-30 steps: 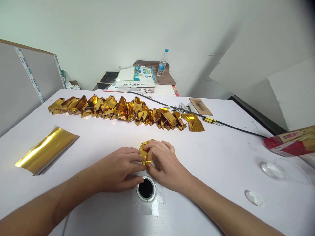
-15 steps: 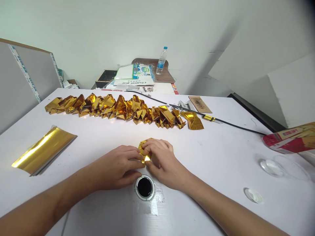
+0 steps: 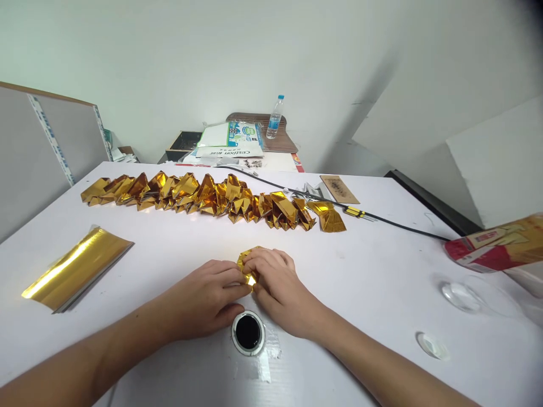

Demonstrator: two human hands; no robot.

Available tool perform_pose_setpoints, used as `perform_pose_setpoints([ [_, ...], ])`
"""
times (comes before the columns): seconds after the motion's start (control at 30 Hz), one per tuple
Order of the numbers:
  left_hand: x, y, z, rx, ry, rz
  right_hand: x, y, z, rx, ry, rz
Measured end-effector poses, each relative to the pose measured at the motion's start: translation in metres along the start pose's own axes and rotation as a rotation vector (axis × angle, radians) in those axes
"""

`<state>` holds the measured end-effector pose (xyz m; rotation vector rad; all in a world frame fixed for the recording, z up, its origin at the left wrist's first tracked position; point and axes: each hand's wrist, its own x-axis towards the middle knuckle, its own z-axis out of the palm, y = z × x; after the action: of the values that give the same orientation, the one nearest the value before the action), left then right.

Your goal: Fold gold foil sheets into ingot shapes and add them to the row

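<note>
Between my two hands, on the white table, is a small piece of folded gold foil paper (image 3: 251,280), mostly covered by my fingers. My left hand (image 3: 214,297) pinches its left side with bent fingertips. From the right, my right hand (image 3: 280,287) curls over its top and grips it, thumb low near the front edge. Just in front of my left thumb sits a round black-centred disc with a silver rim (image 3: 248,333), taped to the table. Across the back runs a long row of folded gold foil paper pieces (image 3: 203,195). A stack of flat gold foil sheets (image 3: 80,268) lies left.
A black cable (image 3: 394,224) with a yellow tag crosses the back right, near a brown card (image 3: 339,189). At right are a red-and-yellow packet (image 3: 492,243) and clear round plastic pieces (image 3: 462,297). A water bottle (image 3: 274,120) stands behind the table.
The view has tilted slightly, so everything sits a little lower. Both hands stay on the small gold piece; my right fingers have flattened over it a little more.
</note>
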<state>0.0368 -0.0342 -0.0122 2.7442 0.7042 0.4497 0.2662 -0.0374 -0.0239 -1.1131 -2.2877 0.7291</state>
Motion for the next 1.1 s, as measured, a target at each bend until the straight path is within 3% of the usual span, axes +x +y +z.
perform_pose_setpoints([
  [0.27, -0.005, -0.009, 0.0, 0.016, 0.078, 0.012, -0.003, 0.027, 0.001, -0.062, 0.173, -0.053],
  [0.4, -0.007, -0.018, -0.005, -0.079, 0.114, 0.03, -0.002, 0.034, -0.002, -0.072, 0.118, -0.011],
  [0.6, -0.008, -0.03, -0.009, -0.087, 0.139, 0.045, -0.001, 0.033, 0.0, -0.062, 0.115, -0.125],
  [0.77, -0.013, -0.041, -0.007, 0.035, 0.162, 0.004, 0.0, 0.029, 0.001, -0.041, 0.093, -0.159],
  [1.1, -0.007, -0.039, -0.014, 0.003, 0.142, -0.15, 0.004, 0.034, -0.011, -0.015, 0.012, -0.23],
])
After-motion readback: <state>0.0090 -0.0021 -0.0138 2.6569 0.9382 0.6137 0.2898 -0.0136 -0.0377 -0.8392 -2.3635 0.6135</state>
